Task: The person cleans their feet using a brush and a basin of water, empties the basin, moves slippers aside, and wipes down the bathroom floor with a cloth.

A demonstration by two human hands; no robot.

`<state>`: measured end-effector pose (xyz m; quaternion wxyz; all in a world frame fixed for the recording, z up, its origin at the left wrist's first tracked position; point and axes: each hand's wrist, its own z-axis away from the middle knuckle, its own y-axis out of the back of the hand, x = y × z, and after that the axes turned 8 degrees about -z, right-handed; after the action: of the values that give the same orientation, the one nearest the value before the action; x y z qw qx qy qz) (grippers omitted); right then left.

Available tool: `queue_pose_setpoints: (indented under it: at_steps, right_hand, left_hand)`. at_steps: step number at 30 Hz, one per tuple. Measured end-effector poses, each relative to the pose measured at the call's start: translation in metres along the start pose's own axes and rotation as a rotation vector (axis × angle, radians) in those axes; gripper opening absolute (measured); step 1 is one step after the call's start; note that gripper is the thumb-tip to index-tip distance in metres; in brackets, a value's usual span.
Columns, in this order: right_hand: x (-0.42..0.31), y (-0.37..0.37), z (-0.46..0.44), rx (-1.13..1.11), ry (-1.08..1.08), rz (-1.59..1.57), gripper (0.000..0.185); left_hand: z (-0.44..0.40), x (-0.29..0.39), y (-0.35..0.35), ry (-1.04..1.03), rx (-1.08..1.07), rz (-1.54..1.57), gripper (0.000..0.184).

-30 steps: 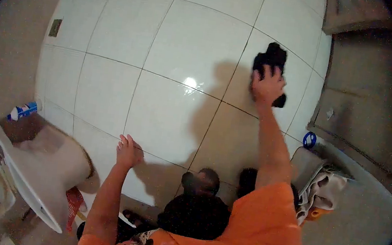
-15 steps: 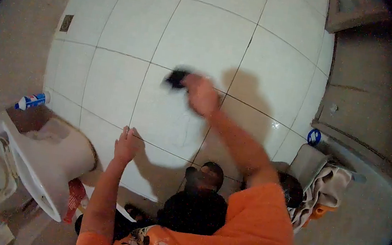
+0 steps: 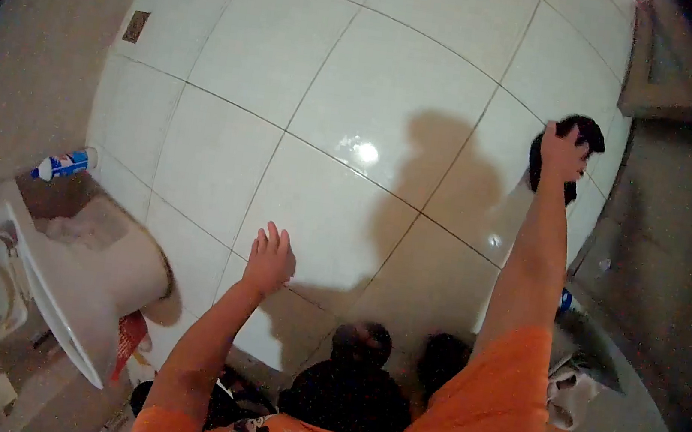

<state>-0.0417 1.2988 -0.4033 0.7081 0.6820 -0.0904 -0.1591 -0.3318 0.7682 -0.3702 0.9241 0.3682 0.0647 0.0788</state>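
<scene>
Many large pale tiles (image 3: 415, 78) make up the glossy floor in front of me, parted by thin dark grout lines, with a bright glare spot and my own shadow (image 3: 437, 175) lying across them. Near the far left edge is a small square drain cover (image 3: 136, 26); closer on that side stand a toilet (image 3: 119, 266) and, beyond it, a blue-and-white bottle (image 3: 67, 164) lying against the wall, with something red and netted (image 3: 129, 341) near the toilet's base. A brownish wall (image 3: 666, 212) closes off the right side, and low down there I see a crumpled pale fabric (image 3: 572, 399) and a bit of blue (image 3: 566, 300) half hidden by my arm. The black cloth (image 3: 573, 192) is on the tiles at the far right, close to that wall — bunched, its long axis running mostly away from me, the far end bending right and the near end toward my forearm. My right hand (image 3: 565, 152) lies over it, fingers spread; whether they pinch it I cannot tell. My left hand (image 3: 271, 259) is open and bare on the floor side — fingers pointing away, well apart from the cloth.
</scene>
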Motion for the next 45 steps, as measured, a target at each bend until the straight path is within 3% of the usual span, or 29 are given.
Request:
queue_pose_setpoints:
  at_steps: [4, 5, 6, 7, 8, 9, 12, 14, 16, 19, 21, 22, 24, 25, 26, 28, 31, 33, 36, 38, 39, 40, 42, 43, 44, 45]
  right_hand:
    - [-0.14, -0.018, 0.061, 0.113, 0.673, -0.123, 0.053]
    - [-0.175, -0.016, 0.095, 0.119, 0.878, -0.253, 0.043]
    - [-0.206, -0.016, 0.134, -0.064, 0.981, -0.261, 0.045]
    - [-0.229, 0.012, 0.19, -0.104, 1.116, -0.286, 0.034]
    - [-0.248, -0.008, 0.231, -0.221, 1.206, -0.253, 0.028]
    - [-0.259, -0.042, 0.281, -0.216, 1.256, -0.226, 0.032]
    - [-0.211, -0.05, 0.418, -0.324, 1.68, -0.274, 0.038]
    - [-0.178, -0.041, 0.454, -0.539, 1.76, -0.387, 0.031]
    - [-0.162, -0.032, 0.435, -0.572, 1.732, -0.488, 0.028]
    - [-0.152, -0.013, 0.339, -0.534, 1.375, -0.721, 0.027]
    - [-0.138, 0.018, 0.238, -0.362, 1.16, -0.721, 0.041]
    - [-0.121, -0.006, 0.18, -0.065, 1.131, -0.858, 0.046]
    - [-0.084, 0.029, 0.085, -0.064, 0.652, -0.692, 0.046]
    - [-0.057, 0.024, 0.044, 0.121, 0.559, -0.511, 0.048]
    - [-0.026, 0.014, 0.004, 0.167, 0.471, -0.373, 0.049]
    - [0.002, 0.032, -0.016, -0.035, 0.191, -0.068, 0.06]
    - [0.008, 0.013, 0.001, 0.0, 0.342, 0.058, 0.062]
    - [-0.005, 0.027, 0.043, -0.039, 0.503, -0.024, 0.06]
    - [-0.002, 0.015, 0.115, -0.067, 0.873, -0.106, 0.052]
    - [0.007, 0.015, 0.148, -0.306, 0.983, -0.194, 0.052]
    - [0.011, 0.021, 0.155, -0.304, 0.987, -0.192, 0.052]
    - [0.015, 0.026, 0.161, -0.343, 1.024, -0.224, 0.052]
    - [0.02, 0.031, 0.166, -0.38, 1.046, -0.259, 0.053]
    - [0.021, 0.03, 0.165, -0.386, 1.055, -0.269, 0.052]
    - [0.021, 0.03, 0.163, -0.39, 1.062, -0.278, 0.052]
    - [0.021, 0.038, 0.162, -0.362, 1.052, -0.3, 0.053]
  left_hand:
    - [-0.005, -0.004, -0.017, 0.036, -0.003, 0.043, 0.107]
    - [-0.004, -0.006, -0.019, 0.018, 0.047, 0.032, 0.1]
    - [-0.001, -0.007, -0.021, -0.004, 0.095, 0.021, 0.092]
    - [0.0, -0.005, -0.018, -0.001, 0.09, 0.02, 0.092]
    - [-0.001, -0.003, -0.01, 0.03, 0.062, 0.041, 0.08]
    - [-0.001, -0.003, 0.0, 0.061, 0.035, 0.062, 0.069]
    - [0.004, -0.002, 0.035, 0.048, -0.121, 0.01, 0.055]
    - [0.003, 0.0, 0.038, 0.047, -0.161, -0.064, 0.056]
    - [0.001, 0.004, 0.039, 0.031, -0.198, -0.146, 0.056]
    - [-0.006, 0.003, 0.028, 0.067, -0.204, -0.092, 0.056]
    - [-0.004, 0.002, 0.03, 0.06, -0.188, -0.058, 0.055]
    - [-0.004, 0.001, 0.033, 0.06, -0.175, -0.026, 0.055]
    - [-0.003, 0.001, 0.042, 0.054, -0.152, 0.034, 0.056]
    - [-0.003, 0.002, 0.053, 0.039, -0.206, 0.001, 0.058]
    - [-0.002, 0.002, 0.059, 0.024, -0.264, -0.031, 0.06]
    - [-0.004, 0.003, 0.046, 0.029, -0.26, -0.064, 0.062]
    - [-0.007, 0.001, 0.026, 0.029, -0.273, -0.108, 0.066]
    - [-0.008, 0.001, 0.03, 0.021, -0.287, -0.118, 0.068]
    - [-0.012, 0.01, 0.057, 0.041, -0.307, -0.162, 0.069]
    - [-0.033, 0.012, 0.089, 0.138, -0.55, -0.056, 0.062]
    - [-0.046, 0.013, 0.101, 0.172, -0.628, -0.02, 0.06]
    - [-0.068, 0.015, 0.1, -0.034, -0.459, -0.173, 0.049]
    - [-0.103, 0.053, 0.166, -0.202, 0.028, 0.082, 0.032]
    - [-0.126, 0.073, 0.189, -0.319, 0.171, 0.078, 0.03]
    - [-0.145, 0.1, 0.211, -0.392, 0.472, 0.09, 0.03]
    - [-0.134, 0.131, 0.285, -0.435, 0.349, 0.112, 0.036]
